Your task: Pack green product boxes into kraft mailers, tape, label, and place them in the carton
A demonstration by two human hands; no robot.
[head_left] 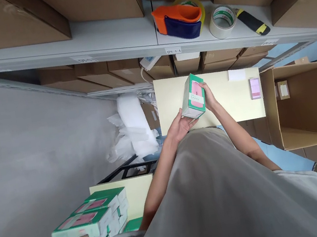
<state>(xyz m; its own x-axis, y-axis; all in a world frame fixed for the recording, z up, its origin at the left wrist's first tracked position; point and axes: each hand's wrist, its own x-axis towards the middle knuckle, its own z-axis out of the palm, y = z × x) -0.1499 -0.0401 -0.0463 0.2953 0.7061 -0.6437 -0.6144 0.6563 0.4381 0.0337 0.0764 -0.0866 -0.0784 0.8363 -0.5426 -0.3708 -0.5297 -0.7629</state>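
A green and white product box (pixel 194 96) with a pink panel and a pale label band is held tilted above the cream tabletop (pixel 224 111). My left hand (pixel 180 126) supports its lower left corner from beneath, with the fingers reaching along the bottom. On the upper right side, my right hand (pixel 209 96) grips the box, thumb lying over the front face. The undersides of the fingers are partly hidden behind the box.
A shelf (pixel 119 35) ahead carries cartons, an orange-and-blue tape dispenser (pixel 179 20), a tape roll (pixel 222 22) and a utility knife (pixel 252 21). An open carton (pixel 314 134) stands right. Bubble wrap (pixel 137 126) lies left; similar green boxes (pixel 87 221) are stacked lower left. A phone (pixel 255 88) rests on the tabletop.
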